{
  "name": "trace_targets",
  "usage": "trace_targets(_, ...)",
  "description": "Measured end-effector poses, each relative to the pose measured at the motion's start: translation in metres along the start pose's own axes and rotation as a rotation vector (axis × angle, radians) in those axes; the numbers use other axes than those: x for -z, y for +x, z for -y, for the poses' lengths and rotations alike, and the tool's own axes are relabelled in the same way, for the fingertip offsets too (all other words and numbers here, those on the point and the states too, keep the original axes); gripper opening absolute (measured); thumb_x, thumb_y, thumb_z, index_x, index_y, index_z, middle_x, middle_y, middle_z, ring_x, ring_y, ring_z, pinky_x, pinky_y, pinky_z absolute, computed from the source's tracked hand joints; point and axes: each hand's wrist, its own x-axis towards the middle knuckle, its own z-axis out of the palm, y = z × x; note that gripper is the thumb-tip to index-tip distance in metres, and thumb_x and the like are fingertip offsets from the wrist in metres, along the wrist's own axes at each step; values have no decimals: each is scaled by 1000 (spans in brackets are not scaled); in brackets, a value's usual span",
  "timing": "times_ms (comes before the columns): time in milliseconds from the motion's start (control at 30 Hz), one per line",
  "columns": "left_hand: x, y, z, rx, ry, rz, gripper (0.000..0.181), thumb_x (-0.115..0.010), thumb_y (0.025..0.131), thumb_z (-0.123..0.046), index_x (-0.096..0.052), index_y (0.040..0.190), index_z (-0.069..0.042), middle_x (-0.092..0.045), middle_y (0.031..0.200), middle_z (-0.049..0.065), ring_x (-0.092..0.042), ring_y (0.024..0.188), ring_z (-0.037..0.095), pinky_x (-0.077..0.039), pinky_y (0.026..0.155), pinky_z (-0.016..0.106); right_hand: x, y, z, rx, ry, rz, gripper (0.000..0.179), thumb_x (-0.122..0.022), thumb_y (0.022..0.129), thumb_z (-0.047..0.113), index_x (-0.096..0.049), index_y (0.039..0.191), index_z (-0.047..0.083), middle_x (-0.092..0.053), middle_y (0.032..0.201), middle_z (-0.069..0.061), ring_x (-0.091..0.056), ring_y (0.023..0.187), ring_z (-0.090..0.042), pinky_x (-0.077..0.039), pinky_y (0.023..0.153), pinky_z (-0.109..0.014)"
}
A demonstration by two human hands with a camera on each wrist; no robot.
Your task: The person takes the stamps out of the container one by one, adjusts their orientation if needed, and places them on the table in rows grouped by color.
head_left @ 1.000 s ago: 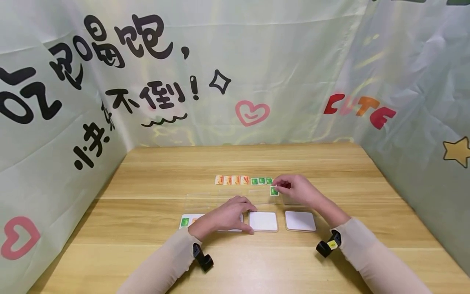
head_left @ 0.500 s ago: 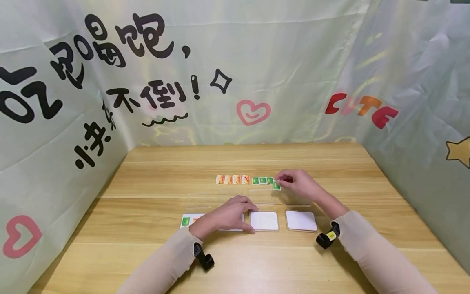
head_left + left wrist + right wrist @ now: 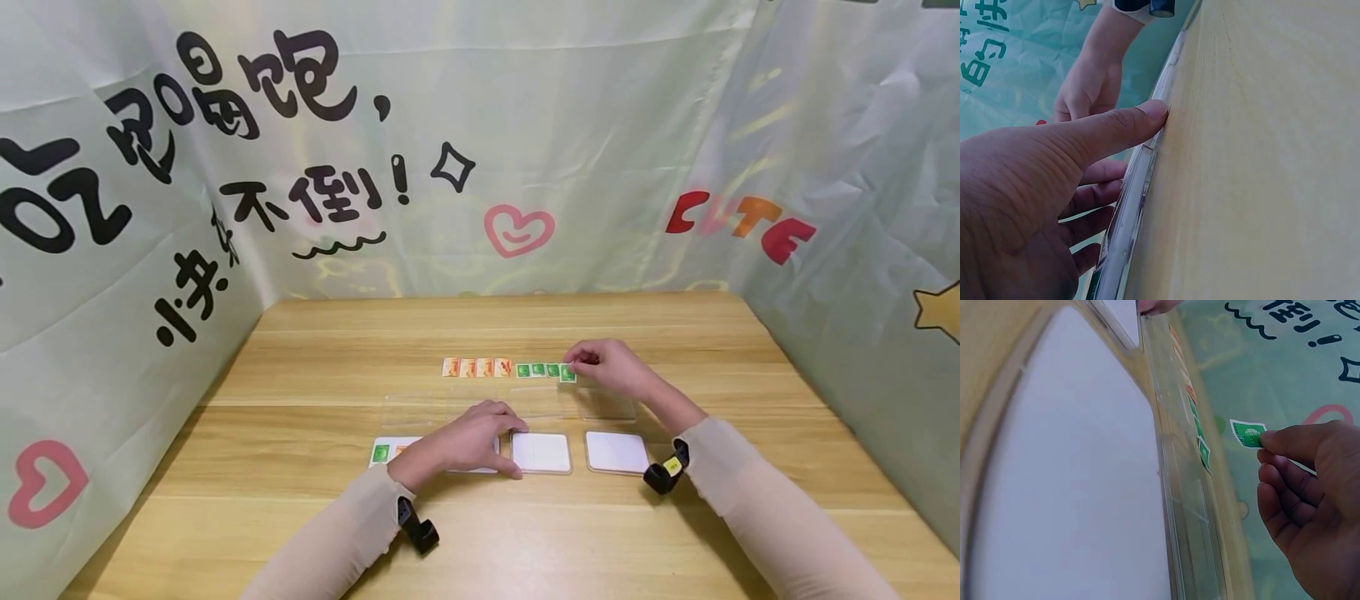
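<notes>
My right hand (image 3: 609, 365) pinches a small green stamp (image 3: 1249, 434) with a white border between thumb and forefinger. In the head view this stamp overlaps the right end of a row of green stamps (image 3: 537, 370); the right wrist view shows it raised off the table. Left of that row lie several orange stamps (image 3: 476, 367). My left hand (image 3: 471, 437) rests over the low row of clear cases with white inserts. Its thumb touches their front edge beside a white card (image 3: 542, 452), and its fingers reach toward the far side. A leftmost white card (image 3: 390, 445) bearing a green stamp is partly hidden by my left arm.
Another white card in a clear case (image 3: 617, 451) lies at the right. Beyond the white cards lie several clear plastic covers (image 3: 607, 405). Printed cloth (image 3: 600, 167) encloses the wooden table (image 3: 525, 542) at the back and sides.
My right hand has moved away from me and slightly right, carrying the green stamp from in front of the green row to its right end. My left hand stays put.
</notes>
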Motion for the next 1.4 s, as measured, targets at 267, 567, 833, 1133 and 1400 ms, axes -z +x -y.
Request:
trace_targets(267,-2,1,1,-3,11,-1,62,-81,77,-48,-65,126,-13,-59,122,-2,-49,111,13,-39,97,26,3,7,-5,-18,-11,-3,11,-64,95,8,-71,101,2,-65,84,-5,-53,74,-17,-46,65,-30)
trace_targets(567,-2,1,1,11,2,9,63,-80,77,-49,-64,127,-14,-58,123,-2,-48,112,13,-39,97,27,8,16,-15,-77,5,34,12,-61,96,9,-71,102,5,-63,85,-5,-53,77,-19,-46,67,-32)
trace_targets(833,-3,2,2,13,-1,11,63,-80,77,-49,-64,127,-14,-58,123,-3,-48,114,13,-38,99,27,8,22,-19,-102,-8,59,12,-61,96,7,-70,102,3,-63,87,-6,-51,78,-19,-44,69,-33)
trace_targets(1133,-4,2,4,10,6,10,64,-79,78,-51,-64,128,-15,-57,123,-3,-48,114,13,-39,99,27,4,29,-28,-108,-14,93,12,-62,95,6,-69,102,0,-66,88,-7,-53,76,-18,-44,67,-32)
trace_targets(1400,-2,0,3,17,3,15,64,-79,78,-51,-63,128,-16,-57,124,-3,-48,115,13,-39,98,27,0,33,-29,-106,-54,95,11,-63,95,7,-70,101,2,-68,90,-5,-56,80,-18,-46,72,-33)
